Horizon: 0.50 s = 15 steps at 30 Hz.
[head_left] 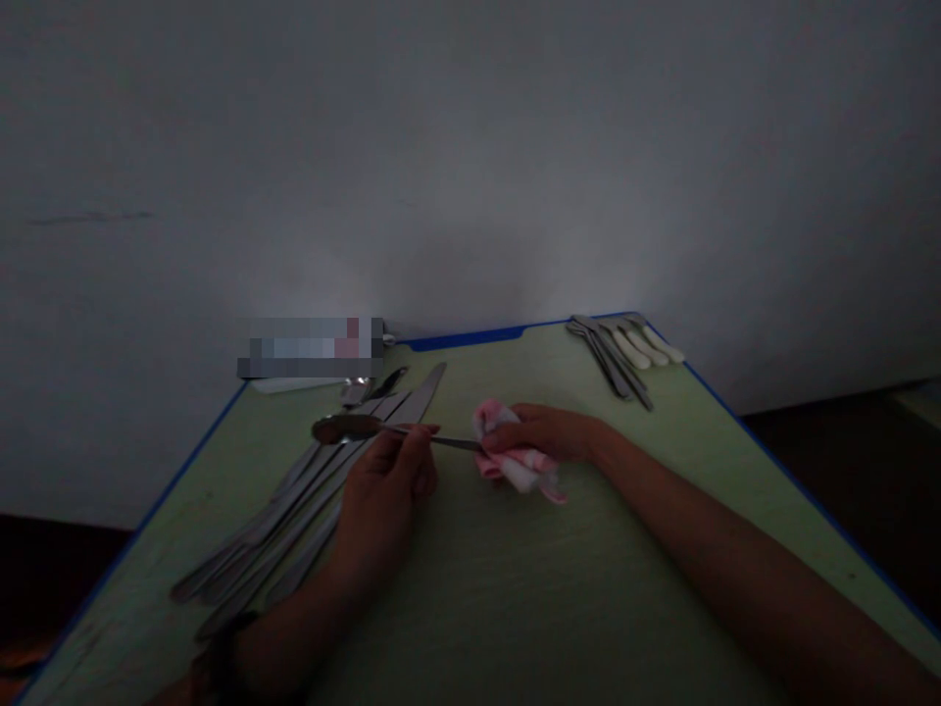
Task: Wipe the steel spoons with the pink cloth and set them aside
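A metal spoon [350, 428] is held level over the table, its bowl pointing left. My left hand [393, 476] pinches the handle near its middle, fingers closed. At the handle's right end, my right hand [544, 431] grips a crumpled pink and white cloth [520, 469] that wraps around the handle tip, hiding it. Below and left of my left hand lie several metal table knives [272, 525], fanned out on the table; my left wrist and forearm cover part of them.
The pale green table [500, 588] has a blue edge and stands against a grey wall [470, 147]. Several spoons and white-handled cutlery [643, 348] lie at the back right. A blurred-out box [313, 348] stands at the back left, with small shiny metal pieces [357, 390] beside it.
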Motion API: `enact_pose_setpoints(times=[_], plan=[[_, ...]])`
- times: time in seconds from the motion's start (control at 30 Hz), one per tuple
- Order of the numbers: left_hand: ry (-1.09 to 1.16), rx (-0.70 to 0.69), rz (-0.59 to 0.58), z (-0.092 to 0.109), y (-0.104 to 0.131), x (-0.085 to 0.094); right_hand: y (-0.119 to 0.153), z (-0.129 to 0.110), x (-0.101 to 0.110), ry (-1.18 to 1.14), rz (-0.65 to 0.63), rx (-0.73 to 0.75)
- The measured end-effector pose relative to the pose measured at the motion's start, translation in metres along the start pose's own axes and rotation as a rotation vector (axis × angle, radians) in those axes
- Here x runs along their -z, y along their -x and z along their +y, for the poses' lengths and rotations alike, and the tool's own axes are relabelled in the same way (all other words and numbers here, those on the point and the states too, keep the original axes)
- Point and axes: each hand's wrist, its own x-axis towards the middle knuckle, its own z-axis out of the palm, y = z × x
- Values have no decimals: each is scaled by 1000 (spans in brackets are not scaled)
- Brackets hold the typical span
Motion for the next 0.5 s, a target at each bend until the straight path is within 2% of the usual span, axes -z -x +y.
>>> enact_pose_setpoints(times=[0.1,0.37,0.5], plan=[[78,9,15,2,-1,-2,0,1,1,-17,18,13],[-3,-32,-54,1,3,1,1,-2,0,-40,4,-17],[63,29,-46,3,2,-2,1,-1,-1,-61,-11,-1]])
